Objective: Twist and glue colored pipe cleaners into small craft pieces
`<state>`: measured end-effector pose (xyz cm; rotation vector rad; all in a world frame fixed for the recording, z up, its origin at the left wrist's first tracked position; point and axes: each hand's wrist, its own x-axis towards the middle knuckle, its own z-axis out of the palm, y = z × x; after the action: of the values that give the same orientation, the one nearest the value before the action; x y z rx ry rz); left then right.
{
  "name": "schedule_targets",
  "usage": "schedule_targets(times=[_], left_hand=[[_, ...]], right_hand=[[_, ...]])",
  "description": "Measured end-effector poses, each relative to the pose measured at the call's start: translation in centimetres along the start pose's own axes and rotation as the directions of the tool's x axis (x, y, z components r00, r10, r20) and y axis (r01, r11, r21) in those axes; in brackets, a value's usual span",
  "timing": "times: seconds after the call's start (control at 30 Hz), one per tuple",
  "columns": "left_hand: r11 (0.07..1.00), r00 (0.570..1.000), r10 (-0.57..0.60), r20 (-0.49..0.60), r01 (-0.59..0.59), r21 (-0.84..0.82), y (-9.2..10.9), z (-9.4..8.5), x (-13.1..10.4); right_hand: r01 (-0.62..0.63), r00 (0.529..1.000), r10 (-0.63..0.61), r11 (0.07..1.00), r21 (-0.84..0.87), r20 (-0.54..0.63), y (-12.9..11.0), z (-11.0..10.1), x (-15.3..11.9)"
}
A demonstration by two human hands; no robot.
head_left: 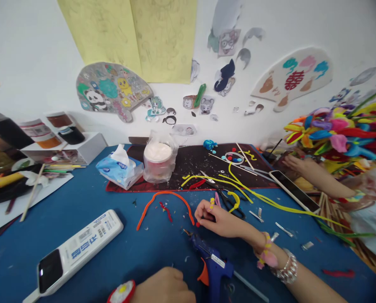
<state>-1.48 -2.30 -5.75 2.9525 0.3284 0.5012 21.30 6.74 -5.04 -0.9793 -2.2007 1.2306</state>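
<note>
My right hand [218, 219] is over the blue table, fingers curled in a pinch, with a small red pom-pom [198, 224] at the fingertips. A yellow ring, a pink-and-yellow bracelet and a beaded bracelet are on that finger and wrist. Just below lies a blue glue gun [215, 265] with an orange trigger, its nozzle pointing up and left. At the bottom edge my left hand [164, 287] is closed, back upward; its fingers are mostly hidden. An orange pipe cleaner [162, 193] is bent into an arch, with a short red twisted piece [165, 211] inside the curve.
A labelled white device [80, 252] lies left. Behind are a tissue pack [120, 168], a bagged tub [158, 162], a dark mat [191, 162], scissors [232, 204] and yellow pipe cleaners [270, 200]. At right, another person's hand [301, 168] is near a phone [293, 191] and a colourful bouquet [336, 134].
</note>
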Motion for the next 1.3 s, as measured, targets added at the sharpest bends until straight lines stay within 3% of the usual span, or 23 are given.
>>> schedule_targets(times=[0.07, 0.13, 0.2, 0.27, 0.43, 0.53, 0.6, 0.7, 0.8, 1.0, 1.2, 1.3], left_hand=[[0.991, 0.98, -0.102, -0.174, 0.114, 0.063, -0.4, -1.4, 0.2], [0.953, 0.902, -0.267, -0.339, 0.3, 0.048, -0.9, -2.2, 0.3], [0.911, 0.83, -0.381, -0.407, 0.411, -0.013, -1.4, -2.4, 0.2], [0.916, 0.836, -0.379, -0.397, 0.4, -0.031, -1.9, -2.2, 0.1], [0.963, 0.892, -0.195, -0.408, 0.253, 0.091, -2.2, -2.0, 0.0], [0.959, 0.907, -0.159, -0.391, 0.235, 0.156, -1.9, -2.2, 0.0], [0.958, 0.91, -0.19, -0.369, 0.253, 0.131, -1.8, -2.2, -0.1], [0.936, 0.886, -0.328, -0.328, 0.352, 0.015, -1.8, -2.3, -0.2], [0.866, 0.832, -0.493, -0.256, 0.498, -0.047, -2.3, -2.5, -0.4], [0.799, 0.803, -0.587, -0.101, 0.595, 0.086, -4.6, -2.6, -1.1], [0.78, 0.794, -0.607, -0.039, 0.604, 0.165, -5.9, -2.8, -1.9], [0.77, 0.783, -0.617, -0.074, 0.621, 0.149, -5.2, -2.9, -1.7]], right_hand=[[0.022, 0.998, -0.018, 0.997, 0.073, -0.056, -1.1, 0.1, -0.3], [0.051, 0.995, -0.036, 0.986, 0.158, -0.095, -2.7, 0.6, -0.8], [0.056, 0.995, -0.036, 0.972, 0.228, -0.09, -4.2, 1.5, -1.3], [0.048, 0.998, -0.035, 0.96, 0.277, -0.049, -5.4, 2.6, -1.7], [0.009, 1.0, -0.014, 0.946, 0.323, 0.015, -5.9, 3.8, -1.8], [-0.017, 1.0, 0.016, 0.975, 0.222, 0.01, -6.0, 3.6, -1.9], [-0.045, 0.999, 0.045, 0.999, 0.007, -0.016, -6.6, 3.6, -2.6], [-0.097, 0.993, 0.069, 0.939, -0.331, -0.095, -7.7, 4.9, -4.7], [-0.189, 0.98, 0.137, 0.863, -0.469, -0.141, -8.2, 7.5, -7.4], [-0.407, 0.907, 0.258, 0.741, -0.533, -0.334, -6.8, 12.2, -10.6], [-0.415, 0.89, 0.234, 0.771, -0.484, -0.391, -5.2, 14.3, -11.5], [-0.377, 0.88, 0.172, 0.821, -0.429, -0.443, -4.5, 14.6, -12.2]])
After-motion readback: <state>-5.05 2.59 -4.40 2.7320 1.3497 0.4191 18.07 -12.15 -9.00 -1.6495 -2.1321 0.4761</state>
